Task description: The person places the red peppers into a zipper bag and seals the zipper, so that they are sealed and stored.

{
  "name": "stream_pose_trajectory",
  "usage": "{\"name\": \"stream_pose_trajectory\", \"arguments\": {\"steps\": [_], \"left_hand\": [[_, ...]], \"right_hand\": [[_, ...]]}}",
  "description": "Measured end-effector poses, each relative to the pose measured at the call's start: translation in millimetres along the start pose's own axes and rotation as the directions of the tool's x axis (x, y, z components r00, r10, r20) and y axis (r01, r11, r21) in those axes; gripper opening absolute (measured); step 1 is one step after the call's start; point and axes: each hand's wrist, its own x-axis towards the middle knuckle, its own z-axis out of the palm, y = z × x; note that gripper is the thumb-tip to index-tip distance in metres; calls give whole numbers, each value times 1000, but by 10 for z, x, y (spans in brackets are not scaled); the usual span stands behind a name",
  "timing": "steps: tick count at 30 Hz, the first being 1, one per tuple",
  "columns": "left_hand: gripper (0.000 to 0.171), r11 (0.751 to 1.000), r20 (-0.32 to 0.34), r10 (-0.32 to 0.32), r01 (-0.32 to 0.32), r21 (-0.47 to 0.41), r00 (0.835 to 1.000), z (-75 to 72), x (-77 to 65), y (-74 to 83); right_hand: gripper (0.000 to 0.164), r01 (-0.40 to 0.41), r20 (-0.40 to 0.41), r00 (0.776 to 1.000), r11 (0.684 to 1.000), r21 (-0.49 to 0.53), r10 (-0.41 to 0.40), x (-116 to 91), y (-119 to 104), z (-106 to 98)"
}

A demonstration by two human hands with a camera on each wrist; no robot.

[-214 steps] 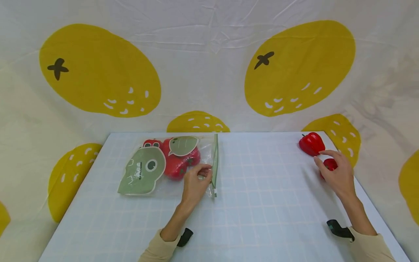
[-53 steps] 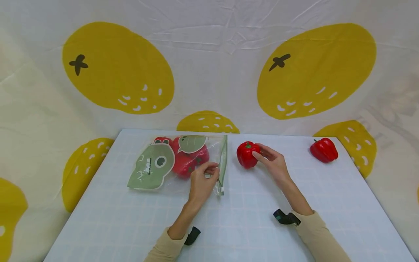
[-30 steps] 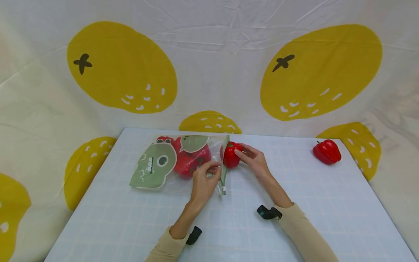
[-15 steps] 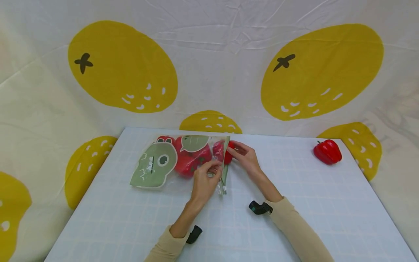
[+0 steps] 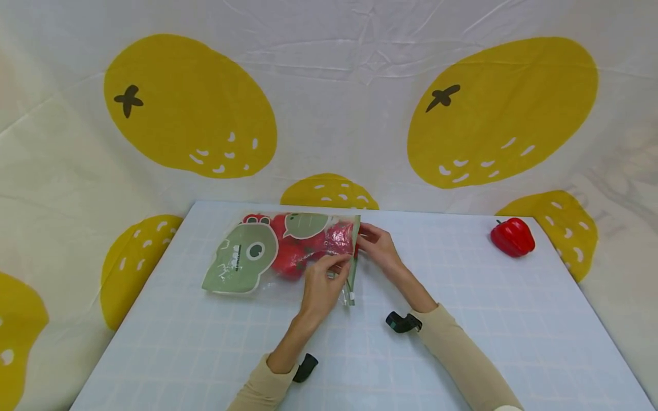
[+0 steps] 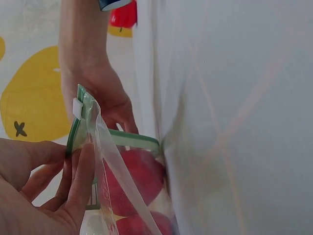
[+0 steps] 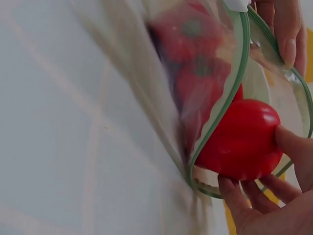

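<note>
At the mouth of the bag, the right hand grasps a pepper between thumb and fingers; the pepper lies partly inside the bag. The left hand pinches the rim, and the mouth stands spread. Other peppers lie inside the bag. A loose pepper rests on the table, well to the right of the bag.

Step in hand, as judged: insertion of the held pepper. The next move appears to call for pushing it fully past the rim, then releasing it inside the bag. Keep the left pinch firm throughout; otherwise the mouth may collapse against the pepper.
</note>
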Motion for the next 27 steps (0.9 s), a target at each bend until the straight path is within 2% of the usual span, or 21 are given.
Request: {"name": "stream_pose_trajectory", "arguments": {"steps": [6,18,27], "left_hand": [[19,1000,8,12,-12,-6,1000,-3,-2,-11],[19,1000,18,-7,7,-4,1000,9,-6,-16],[20,1000,31,-14,14,-3,999,10,-5,-36]], "right_hand": [[50,-10,47,999,999,-32,12,-9,-28,18],[55,-26,123,992,999,-46,32,5,23,58],[47,-27,185,982,997,-67,39,22,-6,62]]}}
